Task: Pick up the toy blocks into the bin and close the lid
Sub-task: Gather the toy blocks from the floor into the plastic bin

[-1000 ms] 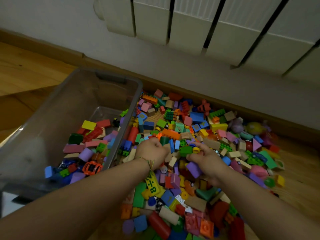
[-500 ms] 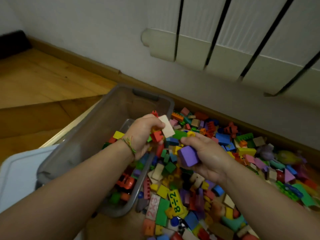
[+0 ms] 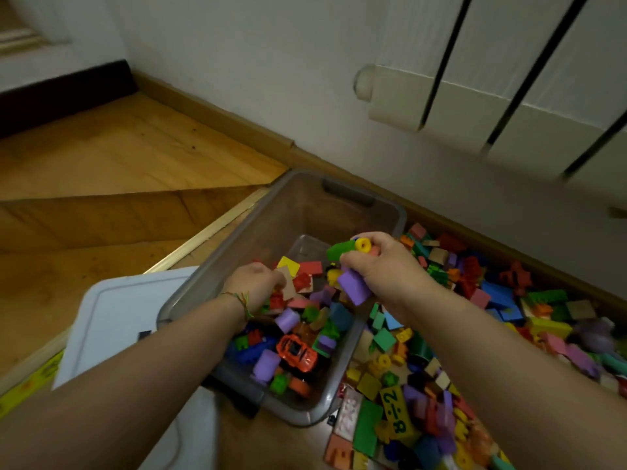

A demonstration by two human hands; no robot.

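A clear grey plastic bin (image 3: 342,398) stands on the wooden floor, partly filled with coloured toy blocks and an orange toy car (image 3: 297,354). My left hand (image 3: 254,288) is inside the bin, low over its blocks, fingers curled around a beige block and a red one. My right hand (image 3: 383,269) hovers over the bin's right rim and grips a handful of blocks: a purple block (image 3: 354,286), a green cylinder (image 3: 339,251) and a yellow ring (image 3: 363,245). A large heap of loose blocks (image 3: 475,334) covers the floor right of the bin.
The white bin lid (image 3: 115,320) lies flat on the floor to the left of the bin, partly under my left forearm. A white radiator (image 3: 492,96) hangs on the wall behind. A wooden skirting board runs along the wall; a floor step lies at left.
Both hands lifted handfuls of blocks from the floor heap and carried them left to the bin. The left hand has dropped down inside it. My view has swung left.
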